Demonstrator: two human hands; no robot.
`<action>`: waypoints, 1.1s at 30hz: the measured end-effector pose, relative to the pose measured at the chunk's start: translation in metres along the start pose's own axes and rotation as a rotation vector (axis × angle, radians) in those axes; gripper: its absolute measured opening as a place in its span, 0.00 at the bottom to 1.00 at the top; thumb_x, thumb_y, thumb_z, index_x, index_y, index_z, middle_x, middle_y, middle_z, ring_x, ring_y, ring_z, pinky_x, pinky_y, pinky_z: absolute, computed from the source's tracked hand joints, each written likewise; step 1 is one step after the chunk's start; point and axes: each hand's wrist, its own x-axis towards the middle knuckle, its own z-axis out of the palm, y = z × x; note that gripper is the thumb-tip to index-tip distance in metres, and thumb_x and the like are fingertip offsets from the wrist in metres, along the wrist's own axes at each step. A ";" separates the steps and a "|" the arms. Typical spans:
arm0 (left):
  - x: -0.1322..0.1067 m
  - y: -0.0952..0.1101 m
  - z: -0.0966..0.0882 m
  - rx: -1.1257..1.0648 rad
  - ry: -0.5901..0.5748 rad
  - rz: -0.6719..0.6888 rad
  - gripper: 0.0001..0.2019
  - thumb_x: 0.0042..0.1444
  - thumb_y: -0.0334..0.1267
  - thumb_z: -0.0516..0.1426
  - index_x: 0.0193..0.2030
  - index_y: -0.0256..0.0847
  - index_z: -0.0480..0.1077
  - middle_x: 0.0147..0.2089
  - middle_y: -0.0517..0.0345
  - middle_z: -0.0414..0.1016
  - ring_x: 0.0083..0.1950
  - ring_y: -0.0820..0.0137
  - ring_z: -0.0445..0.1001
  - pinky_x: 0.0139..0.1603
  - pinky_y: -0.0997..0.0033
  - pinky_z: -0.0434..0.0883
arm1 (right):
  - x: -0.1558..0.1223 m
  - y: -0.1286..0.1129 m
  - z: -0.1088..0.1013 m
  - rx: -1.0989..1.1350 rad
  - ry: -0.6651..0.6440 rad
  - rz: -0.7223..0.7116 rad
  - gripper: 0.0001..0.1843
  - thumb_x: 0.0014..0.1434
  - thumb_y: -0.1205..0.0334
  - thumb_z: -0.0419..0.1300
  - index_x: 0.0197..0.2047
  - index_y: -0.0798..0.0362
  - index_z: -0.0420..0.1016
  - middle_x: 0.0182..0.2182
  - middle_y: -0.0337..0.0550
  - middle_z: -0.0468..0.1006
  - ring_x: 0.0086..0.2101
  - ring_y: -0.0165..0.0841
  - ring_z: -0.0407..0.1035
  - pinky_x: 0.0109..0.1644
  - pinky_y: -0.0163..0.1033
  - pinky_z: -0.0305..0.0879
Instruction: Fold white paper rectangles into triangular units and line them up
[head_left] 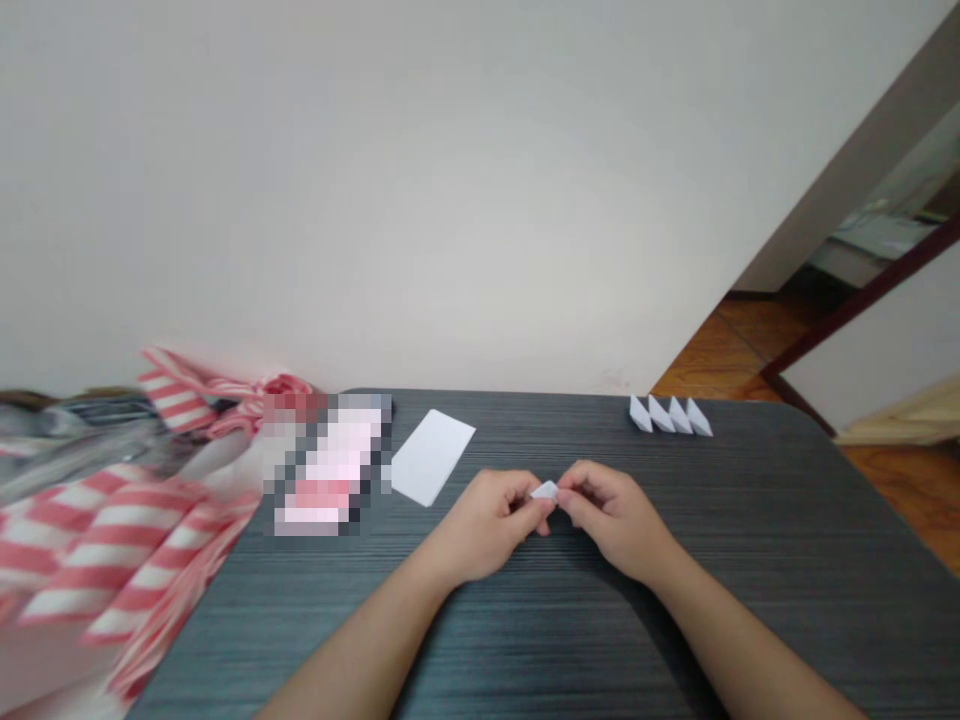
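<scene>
A small folded piece of white paper point(545, 490) is pinched between my two hands, just above the dark table. My left hand point(499, 520) grips its left side with thumb and fingers. On the right side, the thumb and index finger of my right hand point(611, 515) close on its edge. Much of the paper is hidden by my fingers. Left of my hands lies a stack of white paper sheets point(433, 458). Several folded white paper pieces point(670, 416) with pointed ends stand in a row at the table's back right.
The dark wood-grain table point(510, 640) meets a pale wall point(465, 200) at the back. A pixelated pink-and-white item point(330, 470) lies on its left side. Red-and-white striped cloth point(127, 540) is heaped beyond the left edge. Wooden flooring point(705, 350) shows at right.
</scene>
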 end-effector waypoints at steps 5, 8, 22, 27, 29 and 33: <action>0.001 0.001 0.001 -0.016 0.011 0.007 0.16 0.61 0.45 0.54 0.30 0.37 0.75 0.23 0.61 0.70 0.25 0.74 0.64 0.25 0.78 0.58 | 0.000 -0.002 -0.002 -0.023 0.008 -0.004 0.09 0.61 0.63 0.58 0.28 0.53 0.71 0.22 0.36 0.70 0.24 0.29 0.63 0.30 0.34 0.58; 0.001 0.002 0.001 -0.054 0.024 0.022 0.14 0.61 0.45 0.55 0.33 0.37 0.74 0.25 0.61 0.71 0.25 0.75 0.64 0.25 0.78 0.59 | -0.001 -0.003 -0.003 -0.008 0.003 -0.003 0.10 0.61 0.64 0.58 0.28 0.53 0.70 0.22 0.36 0.71 0.25 0.29 0.63 0.31 0.34 0.59; -0.001 0.004 0.000 0.005 0.046 0.026 0.17 0.65 0.45 0.51 0.31 0.38 0.72 0.22 0.64 0.66 0.24 0.76 0.63 0.25 0.77 0.58 | 0.001 -0.003 0.000 -0.043 -0.026 -0.007 0.10 0.62 0.64 0.57 0.29 0.53 0.71 0.21 0.35 0.69 0.23 0.28 0.62 0.29 0.33 0.58; 0.000 0.004 0.000 -0.012 0.043 0.017 0.16 0.64 0.44 0.51 0.32 0.37 0.72 0.22 0.63 0.67 0.23 0.77 0.63 0.25 0.77 0.58 | 0.000 -0.005 -0.002 -0.083 -0.038 -0.025 0.11 0.62 0.64 0.57 0.27 0.54 0.70 0.21 0.34 0.68 0.23 0.28 0.61 0.29 0.33 0.57; 0.000 0.003 0.001 -0.035 0.036 0.023 0.16 0.64 0.45 0.52 0.32 0.37 0.72 0.25 0.61 0.70 0.24 0.77 0.64 0.25 0.77 0.59 | 0.000 -0.006 -0.002 -0.087 -0.036 -0.028 0.12 0.62 0.64 0.56 0.27 0.54 0.70 0.21 0.34 0.68 0.23 0.27 0.61 0.29 0.32 0.56; 0.001 0.003 0.002 -0.114 0.035 0.033 0.13 0.65 0.46 0.51 0.38 0.38 0.70 0.30 0.59 0.75 0.24 0.77 0.65 0.25 0.78 0.60 | 0.000 -0.007 -0.003 -0.076 -0.045 -0.026 0.11 0.62 0.65 0.57 0.27 0.54 0.70 0.21 0.34 0.69 0.24 0.27 0.61 0.29 0.32 0.56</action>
